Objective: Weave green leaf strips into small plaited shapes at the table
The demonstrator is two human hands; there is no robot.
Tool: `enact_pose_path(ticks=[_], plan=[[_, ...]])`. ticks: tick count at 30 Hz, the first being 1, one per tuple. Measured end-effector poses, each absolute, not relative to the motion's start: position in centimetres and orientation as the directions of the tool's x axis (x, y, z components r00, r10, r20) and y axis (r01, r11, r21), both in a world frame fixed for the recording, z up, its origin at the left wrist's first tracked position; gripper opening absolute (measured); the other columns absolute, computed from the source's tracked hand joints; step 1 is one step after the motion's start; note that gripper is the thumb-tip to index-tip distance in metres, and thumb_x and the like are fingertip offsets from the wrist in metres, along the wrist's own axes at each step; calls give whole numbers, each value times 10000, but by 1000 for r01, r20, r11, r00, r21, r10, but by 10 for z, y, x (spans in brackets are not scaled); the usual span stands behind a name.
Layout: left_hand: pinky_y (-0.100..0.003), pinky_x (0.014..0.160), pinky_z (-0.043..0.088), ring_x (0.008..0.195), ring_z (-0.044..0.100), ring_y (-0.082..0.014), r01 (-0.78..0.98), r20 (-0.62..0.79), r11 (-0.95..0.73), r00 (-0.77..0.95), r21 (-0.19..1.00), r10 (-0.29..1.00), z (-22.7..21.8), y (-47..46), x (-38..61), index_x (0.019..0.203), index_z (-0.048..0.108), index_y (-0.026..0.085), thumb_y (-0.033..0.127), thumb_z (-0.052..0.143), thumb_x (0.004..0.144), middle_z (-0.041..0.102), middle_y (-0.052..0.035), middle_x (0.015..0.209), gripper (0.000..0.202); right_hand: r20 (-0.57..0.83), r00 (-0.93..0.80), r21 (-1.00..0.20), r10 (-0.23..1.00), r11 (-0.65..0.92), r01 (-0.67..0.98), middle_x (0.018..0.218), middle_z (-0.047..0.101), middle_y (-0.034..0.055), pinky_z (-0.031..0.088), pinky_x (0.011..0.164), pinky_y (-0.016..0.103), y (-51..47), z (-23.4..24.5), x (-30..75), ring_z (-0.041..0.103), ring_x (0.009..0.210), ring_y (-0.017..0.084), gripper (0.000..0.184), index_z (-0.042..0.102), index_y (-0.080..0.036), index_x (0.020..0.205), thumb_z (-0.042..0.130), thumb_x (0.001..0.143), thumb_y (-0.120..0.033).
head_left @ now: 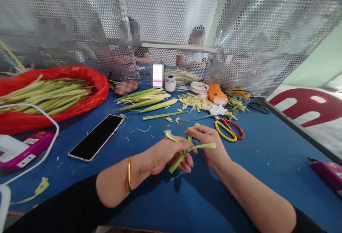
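Both hands meet over the blue table [267, 151], working a folded green leaf strip [187, 149]. My left hand [167, 154], a gold bangle on its wrist, is closed round the lower part of the strip. My right hand [208, 144] pinches the upper folds, with one end of the strip sticking out to the right. Just beyond my right hand lie scissors [229, 129] with red and yellow handles. A black phone [97, 136] lies flat to the left of my left hand.
A red bag [88, 99] full of long green leaves sits at the far left. Loose leaves [146, 101], trimmings, a roll of tape [199, 87], an orange tool [217, 94] and a white cup [170, 83] lie at the back. Pink devices sit at both side edges. People sit behind a perforated metal screen [267, 30].
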State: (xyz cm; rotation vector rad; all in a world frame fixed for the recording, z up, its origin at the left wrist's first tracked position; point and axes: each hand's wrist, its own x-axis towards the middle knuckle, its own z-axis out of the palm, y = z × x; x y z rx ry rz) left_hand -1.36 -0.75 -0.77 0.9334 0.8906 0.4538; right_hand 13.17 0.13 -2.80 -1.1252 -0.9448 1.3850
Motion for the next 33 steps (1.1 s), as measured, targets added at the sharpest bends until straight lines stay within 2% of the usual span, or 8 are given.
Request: enact_pose_path(ticks=[5,10,13,15,19,25,30,33], plan=[[-272,578,516,505,627,-140,9,-450,540,566,841,691,-11,-8,-13,812,657,131,360,569,836,654,-42,592,247,-124,29,-971,992,-115,-209,533,591,-4,295,386,220,6,-32,134,453,426,83,328,676,-133,630,809,574,-427],[-328,822,507,771,693,-188,-183,-406,563,522,806,750,-12,1,-17,973,695,118,373,572,847,735,-100,792,310,-132,41,-984,990,-126,-123,626,637,27,421,580,260,13,-32,139,553,596,145,401,693,-148,732,704,676,-545],[-319,918,459,968,663,-208,-333,-276,458,471,824,838,-7,8,-23,1035,691,115,212,616,789,740,-115,967,275,-61,154,-998,986,-58,-23,688,651,37,423,653,283,10,-29,138,572,686,178,388,678,-168,731,661,706,-554],[-318,931,446,1001,649,-210,-399,-193,370,418,839,888,-4,10,-25,1008,698,116,128,613,753,736,-109,998,269,0,118,-998,993,-7,55,667,644,40,413,677,290,4,-25,135,564,698,188,375,669,-164,689,646,725,-537],[-325,908,444,931,656,-196,-400,-118,275,375,874,919,-3,7,-22,974,710,125,138,619,761,742,-93,951,232,-3,-144,-996,990,9,85,668,639,38,398,650,286,-9,-22,126,539,669,181,359,683,-146,681,657,726,-501],[-258,626,435,804,630,-179,-351,-32,165,357,922,934,-4,3,-17,952,718,121,242,699,739,728,-104,960,246,123,-80,-982,989,133,134,619,586,25,382,629,274,-12,-23,121,475,635,153,338,661,-155,571,639,759,-435],[-270,591,457,717,618,-172,-371,-63,195,339,908,939,-2,3,-19,1046,686,132,263,722,727,728,-87,898,346,146,-167,-982,975,163,94,568,499,2,358,574,262,-16,-17,122,425,582,136,351,632,-170,542,618,795,-412],[-290,589,480,732,643,-204,-370,-80,218,352,903,933,-1,4,-21,1076,660,120,261,715,727,728,-99,872,381,135,-199,-983,971,156,94,568,477,-2,339,563,261,-17,-16,122,408,578,134,360,619,-169,538,615,802,-415]])
